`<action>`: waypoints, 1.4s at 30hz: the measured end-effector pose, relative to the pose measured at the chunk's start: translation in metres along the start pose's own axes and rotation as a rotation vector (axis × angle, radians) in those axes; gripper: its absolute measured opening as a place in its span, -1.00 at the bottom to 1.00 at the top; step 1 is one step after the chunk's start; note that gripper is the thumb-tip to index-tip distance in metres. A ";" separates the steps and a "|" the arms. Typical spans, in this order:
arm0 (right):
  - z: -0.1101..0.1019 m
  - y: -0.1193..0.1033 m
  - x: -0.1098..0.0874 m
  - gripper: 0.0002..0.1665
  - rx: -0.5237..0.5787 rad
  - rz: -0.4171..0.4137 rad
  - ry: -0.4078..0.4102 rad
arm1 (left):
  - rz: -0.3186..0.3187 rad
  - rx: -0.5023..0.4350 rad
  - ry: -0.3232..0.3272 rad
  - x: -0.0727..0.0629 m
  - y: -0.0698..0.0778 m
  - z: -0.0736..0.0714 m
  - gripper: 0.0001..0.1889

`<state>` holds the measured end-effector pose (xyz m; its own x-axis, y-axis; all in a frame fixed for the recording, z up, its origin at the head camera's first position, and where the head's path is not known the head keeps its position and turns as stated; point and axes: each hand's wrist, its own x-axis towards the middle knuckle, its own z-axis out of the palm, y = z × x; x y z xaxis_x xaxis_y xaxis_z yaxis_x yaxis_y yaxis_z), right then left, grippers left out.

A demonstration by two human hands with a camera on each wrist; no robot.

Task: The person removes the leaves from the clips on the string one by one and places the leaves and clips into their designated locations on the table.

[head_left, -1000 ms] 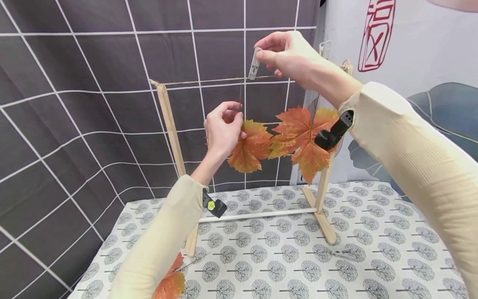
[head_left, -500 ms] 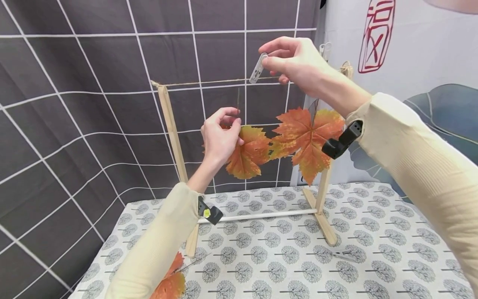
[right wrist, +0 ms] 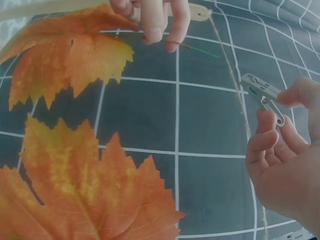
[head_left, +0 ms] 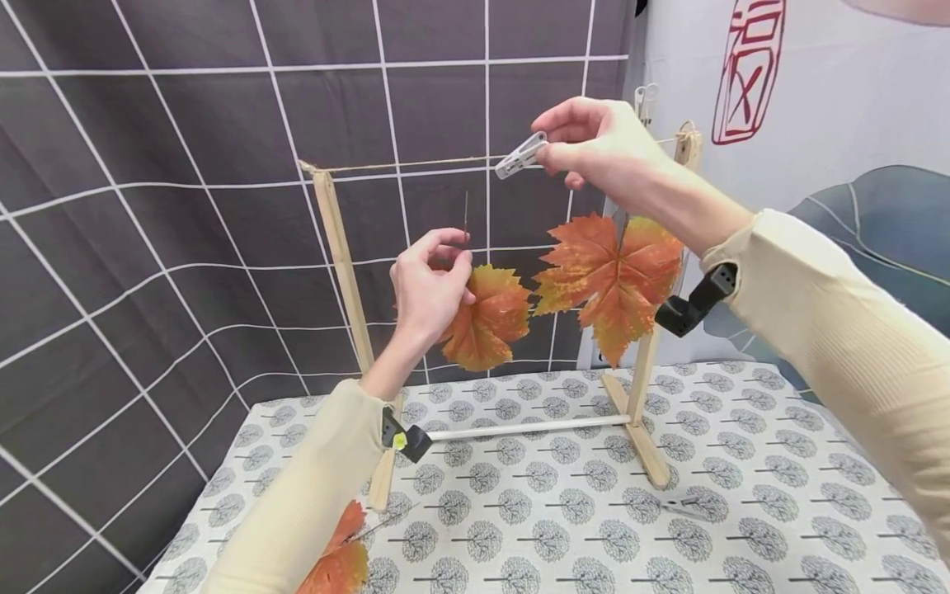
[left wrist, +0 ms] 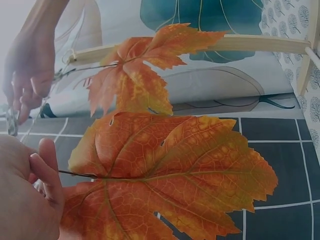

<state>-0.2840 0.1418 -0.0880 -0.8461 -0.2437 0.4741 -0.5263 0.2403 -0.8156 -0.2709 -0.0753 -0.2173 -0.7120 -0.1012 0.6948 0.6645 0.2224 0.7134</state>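
My left hand (head_left: 426, 285) pinches the thin stem of an orange-yellow artificial maple leaf (head_left: 486, 322), which hangs below the fingers with the stem tip pointing up. In the head view, that tip is below the twine line (head_left: 416, 163). My right hand (head_left: 604, 153) holds a pale clothespin (head_left: 521, 155) between thumb and fingers, its nose overlapping the twine in this view. The right wrist view shows the clothespin (right wrist: 262, 92) tilted, with its nose close to the twine (right wrist: 235, 80). Another maple leaf (head_left: 612, 285) hangs from the right part of the line.
The twine spans two wooden posts (head_left: 341, 264) joined low down by a white rod (head_left: 530, 427). Another clothespin (head_left: 646, 103) stands at the line's right end, and one more clothespin (head_left: 686, 507) lies on the tree-print cloth (head_left: 542, 540). A third leaf (head_left: 337, 561) lies front left.
My left hand has lowered the leaf and drifted left, taking the stem tip further below the twine. My right hand has come down and right, tilting the clothespin from near upright toward level.
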 end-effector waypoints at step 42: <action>-0.014 0.040 -0.051 -0.68 -0.021 0.043 -0.058 | -0.058 0.113 -0.018 -0.040 -0.022 -0.047 -0.72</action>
<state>-0.2634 0.1770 -0.1398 -0.8619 -0.2866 0.4183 -0.4917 0.2711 -0.8275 -0.2463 -0.1215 -0.2562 -0.7529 -0.1003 0.6504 0.5932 0.3246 0.7367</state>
